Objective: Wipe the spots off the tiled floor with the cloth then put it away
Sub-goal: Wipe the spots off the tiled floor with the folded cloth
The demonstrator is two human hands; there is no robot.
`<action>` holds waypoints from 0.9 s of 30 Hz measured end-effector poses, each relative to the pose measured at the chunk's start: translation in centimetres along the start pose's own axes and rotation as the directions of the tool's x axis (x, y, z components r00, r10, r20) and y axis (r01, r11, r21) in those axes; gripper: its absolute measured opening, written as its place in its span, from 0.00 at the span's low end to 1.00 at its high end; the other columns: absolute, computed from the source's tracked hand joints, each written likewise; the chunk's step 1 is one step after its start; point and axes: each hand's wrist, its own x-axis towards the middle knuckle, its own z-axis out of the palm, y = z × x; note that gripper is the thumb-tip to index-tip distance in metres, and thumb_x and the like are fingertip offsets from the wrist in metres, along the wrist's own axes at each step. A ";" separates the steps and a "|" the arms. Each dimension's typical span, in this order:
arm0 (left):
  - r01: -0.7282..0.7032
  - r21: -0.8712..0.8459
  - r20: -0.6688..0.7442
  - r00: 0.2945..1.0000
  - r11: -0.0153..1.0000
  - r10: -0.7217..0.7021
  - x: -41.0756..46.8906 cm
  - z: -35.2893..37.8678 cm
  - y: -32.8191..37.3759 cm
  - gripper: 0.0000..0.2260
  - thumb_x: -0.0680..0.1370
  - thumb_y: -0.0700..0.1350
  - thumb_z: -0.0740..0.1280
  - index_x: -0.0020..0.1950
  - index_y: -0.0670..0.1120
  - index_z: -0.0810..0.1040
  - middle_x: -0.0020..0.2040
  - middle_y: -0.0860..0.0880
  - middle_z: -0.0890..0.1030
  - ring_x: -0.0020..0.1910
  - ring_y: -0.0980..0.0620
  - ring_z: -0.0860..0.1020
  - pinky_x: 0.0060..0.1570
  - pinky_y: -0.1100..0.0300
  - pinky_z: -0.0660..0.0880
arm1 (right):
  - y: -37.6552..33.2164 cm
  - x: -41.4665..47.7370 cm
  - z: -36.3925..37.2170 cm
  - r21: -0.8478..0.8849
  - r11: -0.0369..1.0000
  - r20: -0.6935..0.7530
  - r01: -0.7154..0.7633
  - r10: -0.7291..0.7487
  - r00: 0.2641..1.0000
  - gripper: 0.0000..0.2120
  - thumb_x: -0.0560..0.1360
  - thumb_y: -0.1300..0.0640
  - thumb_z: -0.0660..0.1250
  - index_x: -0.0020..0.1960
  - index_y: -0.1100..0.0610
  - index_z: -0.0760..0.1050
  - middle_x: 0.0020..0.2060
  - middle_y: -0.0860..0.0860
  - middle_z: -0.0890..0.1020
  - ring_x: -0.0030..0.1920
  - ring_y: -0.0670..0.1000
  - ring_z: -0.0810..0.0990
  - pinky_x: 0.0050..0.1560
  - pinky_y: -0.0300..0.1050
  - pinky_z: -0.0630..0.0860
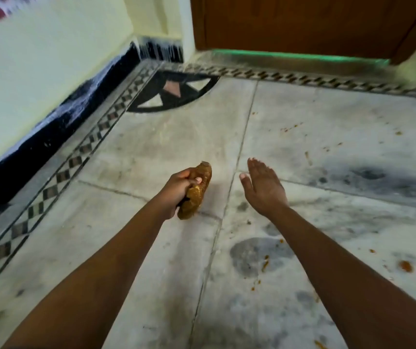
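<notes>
- Cloth (197, 190), mustard-brown and bunched into a stubby roll, clamped in the curled fingers of the left hand (178, 191) near the middle of the view, low over the floor (151, 147); touching the tiles or just clear of them, impossible to tell.
- Long axis from 7 o'clock to 1 o'clock, both ends poking out of the fist, the far end toward 1 o'clock.
- Right hand (265, 188) at 3 o'clock from the cloth, near but apart; flat, fingers straight and together, palm turned toward the roll, holding nothing.
- Spots (405, 266), orange-brown, scattered from 2 o'clock round to 5 o'clock of the cloth, all on the far side of the right hand; biggest blob well off at 4 o'clock, a streaky cluster (266, 263) nearer at 5 o'clock, faint flecks at 2 o'clock.
- Judged from that: a sweep rightward across the tile joint called for, with the empty right hand nearer the mess than the one carrying the cloth; so either a cross-body reach or a hand-over.
- Floor of pale, grey-veined slabs with dark, damp-looking patches at 3 and 5 o'clock; chequered border (63, 172) along the 9 o'clock side and the far edge; dark fan-shaped inlay (171, 94) in the corner at 12 o'clock.
- Cream wall (38, 84) over black skirting (50, 137) at 10 o'clock; wooden door (302, 21) at 1 o'clock, a green glow under it.
</notes>
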 end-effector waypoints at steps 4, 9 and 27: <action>0.068 -0.268 0.104 0.994 0.961 -0.042 -2.6 3.4 5.4 0.10 0.77 0.43 0.64 0.58 0.49 0.76 0.48 0.45 0.81 0.46 0.47 0.79 0.46 0.57 0.76 | -0.6 -2.7 -6.4 0.019 1.000 0.008 0.023 -0.023 1.000 0.25 0.81 0.46 0.47 0.75 0.55 0.56 0.72 0.56 0.65 0.72 0.55 0.62 0.70 0.46 0.57; 0.062 -0.359 0.159 0.987 0.931 -0.004 -5.2 8.3 10.4 0.15 0.78 0.53 0.62 0.59 0.45 0.77 0.51 0.43 0.82 0.48 0.46 0.79 0.50 0.55 0.74 | -1.2 -5.7 -14.1 0.310 0.947 -0.102 -0.086 0.123 0.987 0.19 0.80 0.45 0.53 0.66 0.51 0.71 0.61 0.53 0.78 0.62 0.55 0.74 0.61 0.48 0.70; -0.208 0.348 0.159 0.974 0.914 0.161 -15.6 17.6 16.4 0.11 0.74 0.36 0.66 0.53 0.49 0.78 0.51 0.46 0.78 0.53 0.48 0.73 0.42 0.60 0.68 | 4.6 -13.6 -25.5 0.885 0.403 0.059 -0.231 0.395 0.917 0.05 0.77 0.53 0.64 0.44 0.52 0.75 0.49 0.54 0.78 0.55 0.57 0.75 0.62 0.58 0.71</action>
